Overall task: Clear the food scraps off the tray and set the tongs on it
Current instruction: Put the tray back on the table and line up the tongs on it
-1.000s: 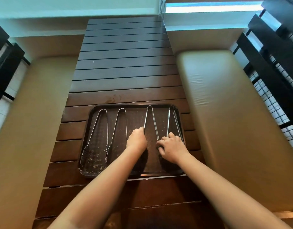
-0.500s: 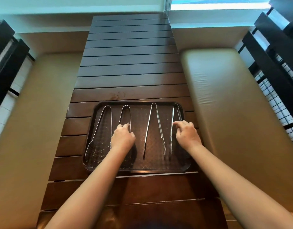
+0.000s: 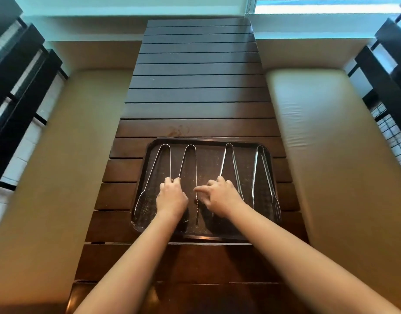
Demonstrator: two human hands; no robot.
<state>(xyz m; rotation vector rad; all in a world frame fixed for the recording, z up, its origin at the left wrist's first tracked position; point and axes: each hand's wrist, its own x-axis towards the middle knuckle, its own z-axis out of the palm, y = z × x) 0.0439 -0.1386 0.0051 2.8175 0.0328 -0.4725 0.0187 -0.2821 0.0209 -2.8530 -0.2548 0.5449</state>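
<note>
A long slatted table (image 3: 195, 87) runs away from the person, with a padded bench (image 3: 331, 143) on the right and another on the left. At its near end lies the dark tray (image 3: 268, 155), its long side going left to right. On the tray four pairs of tongs lie side by side, each with the long axis near to far, the bend at the far end and the tips toward the person: far-left tongs (image 3: 158, 168), second tongs (image 3: 190, 164), third tongs (image 3: 229, 164), far-right tongs (image 3: 261, 175). Pale food scraps (image 3: 145, 207) still speckle the tray floor, most at the near left.

Both hands are low over the middle of the tray. The left hand (image 3: 171, 196) is curled, its fingers on the inner arms of the two left pairs; a real grip I cannot tell. The right hand (image 3: 220, 196) is half open, fingers spread toward the left, and it is the nearer one to the second tongs' right arm. It appears to hold nothing.

I judge the scraps are the part not yet done.
</note>
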